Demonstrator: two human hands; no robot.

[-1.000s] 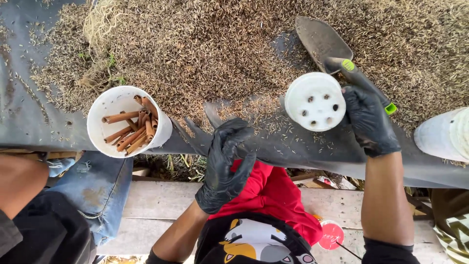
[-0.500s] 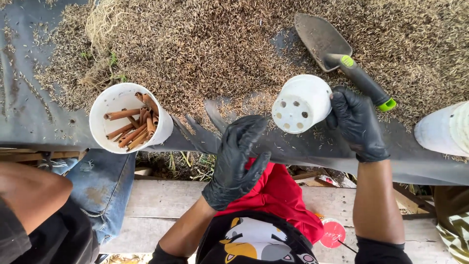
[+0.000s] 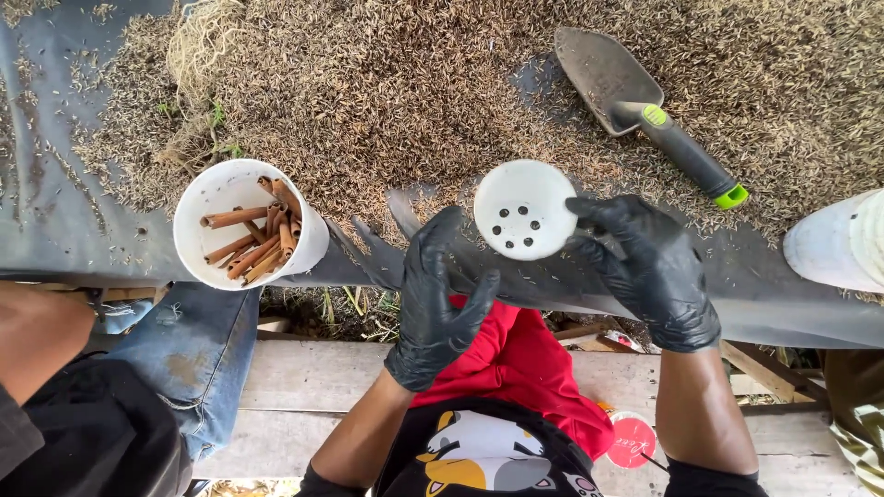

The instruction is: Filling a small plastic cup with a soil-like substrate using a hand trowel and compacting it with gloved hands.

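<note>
The right hand, in a black glove, pinches the rim of a small white plastic pot at the pot's 3 o'clock side. The pot is tipped so that its perforated base faces the camera; its inside cannot be seen. The left hand, also gloved in black, is spread and holds nothing; its fingertips stand just beside the pot at 7 o'clock, not clearly touching it.

Progress, as judged: the held pot does not appear filled yet. A second white pot, at 9 o'clock from the hands, already contains brown bark sticks. The green-handled trowel lies unused at 1 o'clock.

The table is covered with dark sheeting and carries a wide spread of dry husk-like material. A white container shows partly at 3 o'clock. Wooden planks lie below; the setting appears to be outdoors.
</note>
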